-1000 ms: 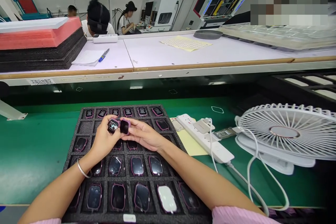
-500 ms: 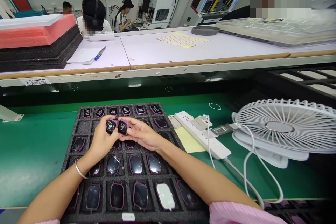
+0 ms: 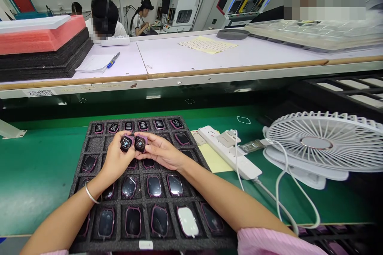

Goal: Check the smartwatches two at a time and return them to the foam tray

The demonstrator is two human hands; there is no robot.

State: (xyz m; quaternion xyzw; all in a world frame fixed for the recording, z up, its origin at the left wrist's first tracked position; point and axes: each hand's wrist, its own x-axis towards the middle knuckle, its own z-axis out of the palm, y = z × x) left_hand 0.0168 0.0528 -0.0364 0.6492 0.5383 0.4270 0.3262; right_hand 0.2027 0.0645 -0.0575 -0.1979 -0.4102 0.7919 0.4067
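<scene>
Fingers closed, my left hand [image 3: 117, 157] holds a smartwatch body [image 3: 126, 142] without a strap, its dark screen lit with a watch face. Close beside it, a second smartwatch body [image 3: 140, 143] with a purple frame is pinched in my right hand [image 3: 161, 152]; its screen is lit too. Both are held above a dark grey foam tray [image 3: 146, 244] with square compartments. Many of these hold purple-framed watch bodies, such as one dark watch [image 3: 133, 222] in the near row. Near it lies a watch with a white face [image 3: 188, 221]. My hands hide some middle compartments.
Right of the tray are a white power strip [image 3: 230, 153] with cables and a white fan [image 3: 317, 143]. A raised shelf [image 3: 179, 61] behind carries stacked foam [image 3: 42, 44], a pen [image 3: 113, 60] and a yellow sheet [image 3: 208, 44]. Several people sit or stand beyond.
The view has shifted very slightly. My hands keep both watch bodies side by side in nearly the same place.
</scene>
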